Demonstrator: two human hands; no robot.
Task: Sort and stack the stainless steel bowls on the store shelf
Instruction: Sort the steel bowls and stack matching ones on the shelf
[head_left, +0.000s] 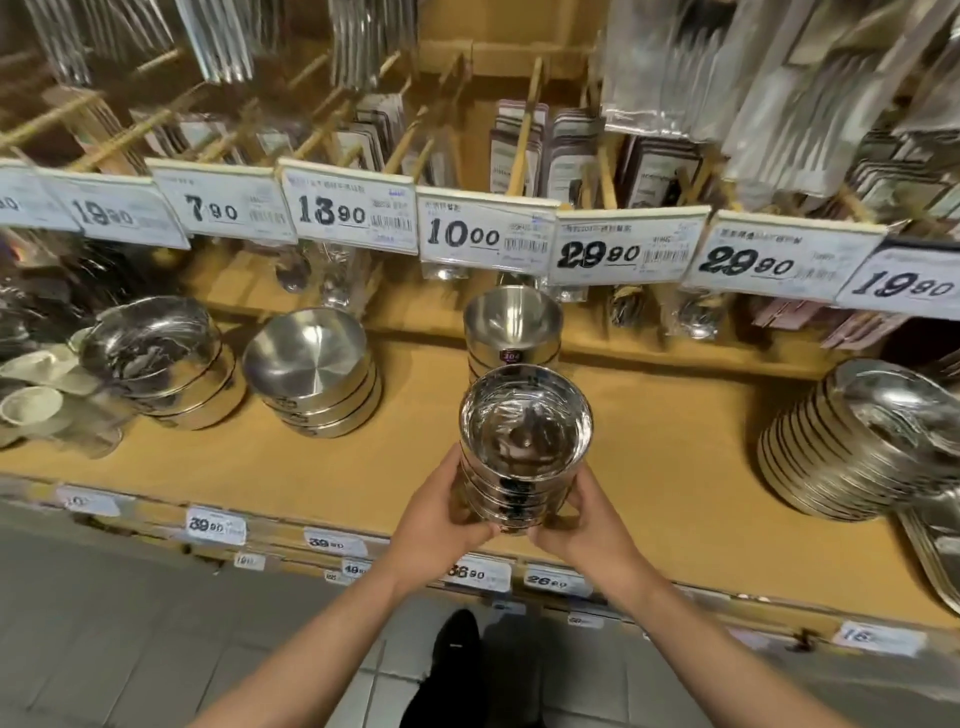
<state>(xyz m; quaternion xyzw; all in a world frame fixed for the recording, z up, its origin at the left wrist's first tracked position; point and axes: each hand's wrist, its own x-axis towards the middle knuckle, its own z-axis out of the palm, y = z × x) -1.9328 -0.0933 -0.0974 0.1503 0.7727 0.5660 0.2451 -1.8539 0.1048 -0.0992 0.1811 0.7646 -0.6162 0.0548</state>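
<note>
I hold a small stack of shiny steel bowls (524, 431) between both hands above the front of the wooden shelf (363, 483). My left hand (441, 512) grips the stack's left side and my right hand (582, 519) grips its right side, fingers curled under its base. Right behind it a second stack of matching bowls (511, 325) stands on the shelf. Farther left sit a stack of wider matte bowls (311, 371) and a stack of polished bowls (161, 358).
A tall leaning pile of steel plates (852, 447) fills the shelf's right end. White ceramic dishes (36, 395) crowd the far left. Price tags (485, 234) hang overhead with packaged utensils behind. More price labels line the shelf's front edge (332, 543).
</note>
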